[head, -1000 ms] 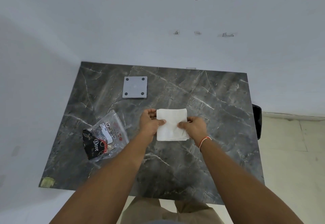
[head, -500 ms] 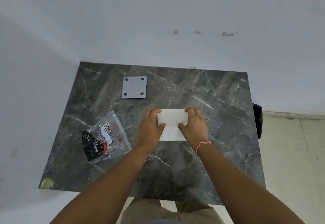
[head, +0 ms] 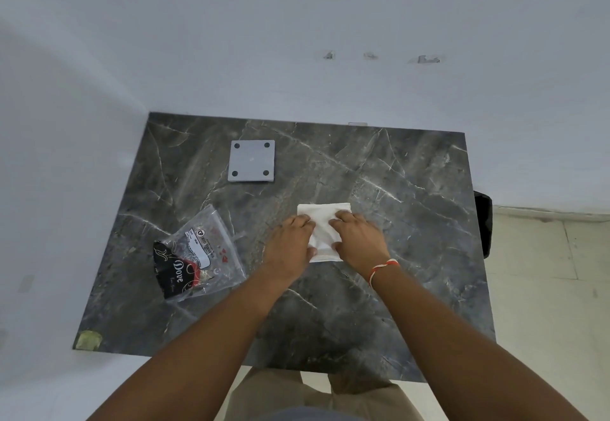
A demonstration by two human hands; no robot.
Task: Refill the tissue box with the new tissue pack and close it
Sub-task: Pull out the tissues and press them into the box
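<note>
a pale painted wall, pocked with grey patches where filler shows, meets a dark grey marble-look desk with a polished face crossed by thin white veins. to the right the floor is cream tile.

near the middle of the desk lies a white stack of folded tissues — soft, matte, roughly rectangular, its top slightly rumpled. the left hand lies palm down on the stack's left edge, and the right hand does the same on the right edge. the fingers of both hands are spread flat and pressed onto the paper, not curled around it; the thumbs meet the near edge of the stack. a thin red-and-white thread bracelet circles the right wrist.

left of the hands, apart from the stack, sits a crinkled clear plastic wrapper, glossy, with a black printed panel and a white label — it lies flat and looks emptied.

further back, toward the wall, is a flat grey square plate with a dark round hole at each corner, smooth and dull. a scrap of yellowish tape marks the desk's near left corner.
</note>
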